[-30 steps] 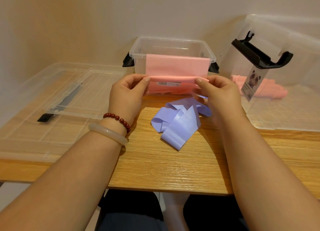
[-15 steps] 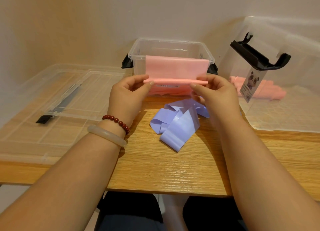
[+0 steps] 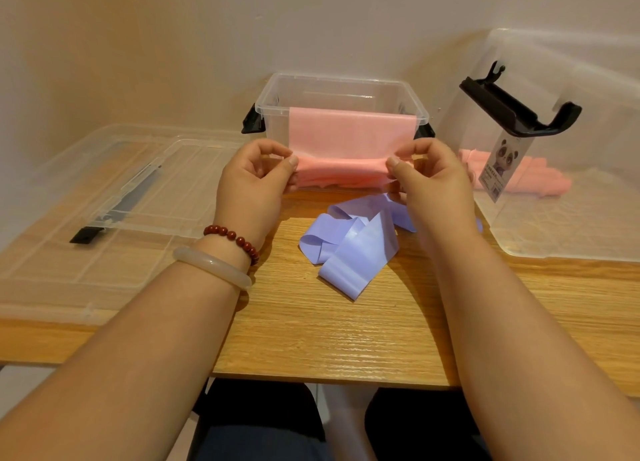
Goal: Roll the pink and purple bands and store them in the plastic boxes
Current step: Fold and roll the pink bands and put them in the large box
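A pale pink flat elastic band [image 3: 349,131] is seen draped over the front rim of a small clear plastic box with black side latches [image 3: 273,91]. Its lower part is gathered into a loose, uneven roll just in front of the box wall. Each end of that roll is pinched between thumb and curled fingers, one end by the left hand [image 3: 254,183] and the other by the right hand [image 3: 434,187]; nothing else is held. The pink band is judged to be only partly rolled, since a flat stretch above the roll remains to be wound in before it can be dropped into the box. A lilac glossy band [image 3: 349,246] lies unrolled in loose folds on the light wooden table [image 3: 311,332], just below the right hand, so that half of the task is judged untouched. Pink rolls [image 3: 535,181], apparently stored already, are seen inside a large clear plastic box with a black handle [image 3: 561,225] at the right. A clear flat lid [image 3: 104,197] lies at the left. Working room is bounded by the small box ahead, the lid and large box at the sides, and the table's front edge; bare wood is left between the forearms.
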Available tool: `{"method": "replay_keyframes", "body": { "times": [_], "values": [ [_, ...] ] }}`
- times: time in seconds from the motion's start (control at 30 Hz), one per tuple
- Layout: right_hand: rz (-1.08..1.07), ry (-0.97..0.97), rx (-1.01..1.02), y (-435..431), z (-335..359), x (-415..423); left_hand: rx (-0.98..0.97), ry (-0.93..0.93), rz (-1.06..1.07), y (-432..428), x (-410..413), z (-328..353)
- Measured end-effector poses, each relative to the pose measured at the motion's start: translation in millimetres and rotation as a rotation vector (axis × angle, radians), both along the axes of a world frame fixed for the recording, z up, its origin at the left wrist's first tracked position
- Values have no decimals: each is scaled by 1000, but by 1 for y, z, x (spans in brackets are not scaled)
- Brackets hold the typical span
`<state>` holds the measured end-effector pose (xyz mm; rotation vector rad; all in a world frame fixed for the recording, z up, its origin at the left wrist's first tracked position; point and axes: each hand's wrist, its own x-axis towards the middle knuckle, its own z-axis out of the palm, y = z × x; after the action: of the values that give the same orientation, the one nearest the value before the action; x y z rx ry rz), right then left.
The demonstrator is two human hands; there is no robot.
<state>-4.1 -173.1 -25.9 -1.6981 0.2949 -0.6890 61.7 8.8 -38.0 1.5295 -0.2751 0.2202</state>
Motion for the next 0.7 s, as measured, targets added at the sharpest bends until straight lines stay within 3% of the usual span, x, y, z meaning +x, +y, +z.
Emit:
{"method": "replay_keyframes", "body": {
  "times": [0.53,0.7],
  "values": [
    [5,18,64,0,-3,2,33,22,-8,1,1,-4],
    [2,-4,-31,0,-1,1,41,-6,-13,0,0,-1]
  ]
}}
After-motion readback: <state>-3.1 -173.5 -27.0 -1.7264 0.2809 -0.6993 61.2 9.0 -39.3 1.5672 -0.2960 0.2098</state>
